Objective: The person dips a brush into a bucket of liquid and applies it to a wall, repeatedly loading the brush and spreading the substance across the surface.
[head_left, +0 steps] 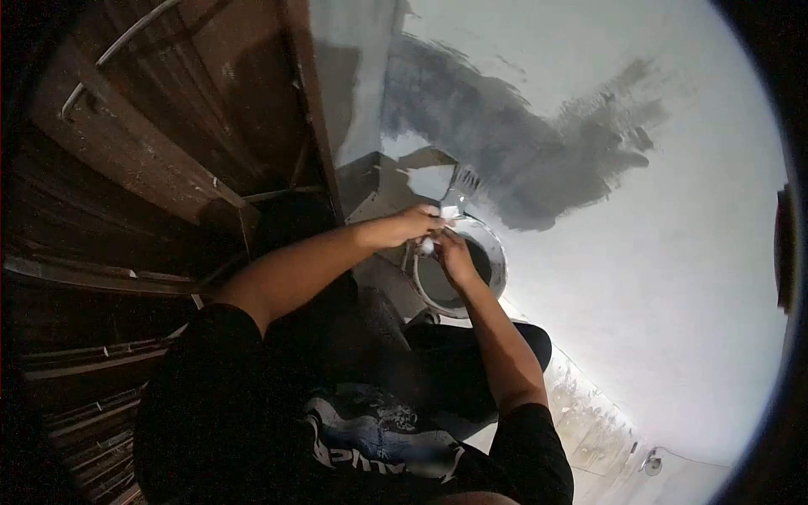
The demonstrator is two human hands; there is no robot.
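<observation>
Over a round bucket (502, 268) of grey material, my two hands are close together. My left hand (412, 225) is closed around the lower part of a brush-like tool (455, 199) with a pale body and grey bristles pointing up toward the wall. Just below it, my right hand (455, 255) is closed by a small white thing (427, 246), too small and blurred to name. The bucket's grey contents show below and beside my right hand.
A white wall (656, 252) with a wide grey smear (522, 143) rises ahead and to the right. Dark wooden panels (168, 126) with a metal handle stand on the left. Stained tiles (589, 412) and a small round metal fitting (652, 462) are at lower right.
</observation>
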